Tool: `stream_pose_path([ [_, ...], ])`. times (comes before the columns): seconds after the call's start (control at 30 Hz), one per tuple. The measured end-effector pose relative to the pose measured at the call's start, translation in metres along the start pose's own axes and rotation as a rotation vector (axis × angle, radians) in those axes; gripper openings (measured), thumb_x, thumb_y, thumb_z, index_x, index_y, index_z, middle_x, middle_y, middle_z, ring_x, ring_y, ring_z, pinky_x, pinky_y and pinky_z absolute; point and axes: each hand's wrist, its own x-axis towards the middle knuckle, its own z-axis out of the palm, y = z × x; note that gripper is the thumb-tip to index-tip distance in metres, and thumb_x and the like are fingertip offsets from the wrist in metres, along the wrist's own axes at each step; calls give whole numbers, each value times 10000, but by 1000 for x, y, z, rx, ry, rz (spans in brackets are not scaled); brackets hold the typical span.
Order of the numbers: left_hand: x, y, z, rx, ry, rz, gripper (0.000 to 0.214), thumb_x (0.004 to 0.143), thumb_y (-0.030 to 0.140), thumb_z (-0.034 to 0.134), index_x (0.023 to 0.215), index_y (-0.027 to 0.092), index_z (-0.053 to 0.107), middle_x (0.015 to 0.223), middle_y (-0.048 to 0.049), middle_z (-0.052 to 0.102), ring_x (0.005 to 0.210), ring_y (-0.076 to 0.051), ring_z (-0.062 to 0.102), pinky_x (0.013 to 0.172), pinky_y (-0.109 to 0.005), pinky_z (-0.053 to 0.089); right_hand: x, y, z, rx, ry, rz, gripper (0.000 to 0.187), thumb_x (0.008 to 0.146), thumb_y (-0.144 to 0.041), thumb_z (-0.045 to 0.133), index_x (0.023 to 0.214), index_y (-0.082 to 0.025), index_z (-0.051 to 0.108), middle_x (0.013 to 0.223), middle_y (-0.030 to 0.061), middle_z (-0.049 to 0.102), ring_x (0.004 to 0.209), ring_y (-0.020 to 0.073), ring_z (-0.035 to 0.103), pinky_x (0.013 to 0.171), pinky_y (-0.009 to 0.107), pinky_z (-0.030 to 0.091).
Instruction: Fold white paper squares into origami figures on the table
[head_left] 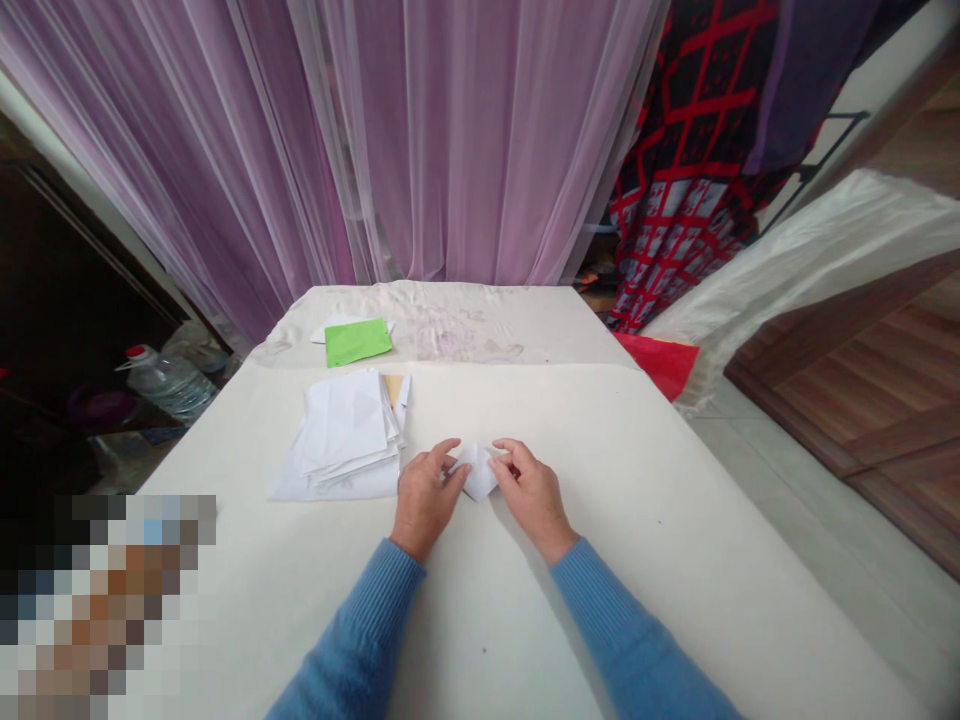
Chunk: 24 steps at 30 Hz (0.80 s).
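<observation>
A small piece of folded white paper point(477, 473) lies on the white tabletop between my hands. My left hand point(426, 497) pinches its left side, and my right hand point(531, 497) holds its right side with the fingertips. Part of the fold is hidden by my fingers. To the left of my left hand sits a loose stack of white paper sheets point(345, 435), with a yellowish sheet showing at its far edge. A bright green sheet of paper point(358, 342) rests farther back on the table, over a white sheet point(328, 331).
The white table covering point(600, 480) has a stained far section. A red sheet point(660, 362) hangs over the far right edge. A plastic water jug point(169, 385) stands on the floor to the left, and a sheer purple curtain point(450, 140) hangs behind the table.
</observation>
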Motion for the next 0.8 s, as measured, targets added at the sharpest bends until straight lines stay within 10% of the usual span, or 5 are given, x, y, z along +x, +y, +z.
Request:
stream_pose_path([
  [0.27,-5,3,0,204,-41,235,304,853,198,585,1141,264,656,1231,-75,645,1151,-259,555,963,-436,430,7,15,4,-320,54,-103,193,885,-236,516,1042,-235,627,791,11,710,780,182,626,698,266,426],
  [0.8,-6,4,-3,251,-201,293,269,890,246,564,1106,331,702,1213,-36,684,1208,-276,549,1019,-520,383,2,4,1,-599,-225,-250,434,919,-283,456,1344,-251,539,1457,92,463,1380,309,315,1060,515,285],
])
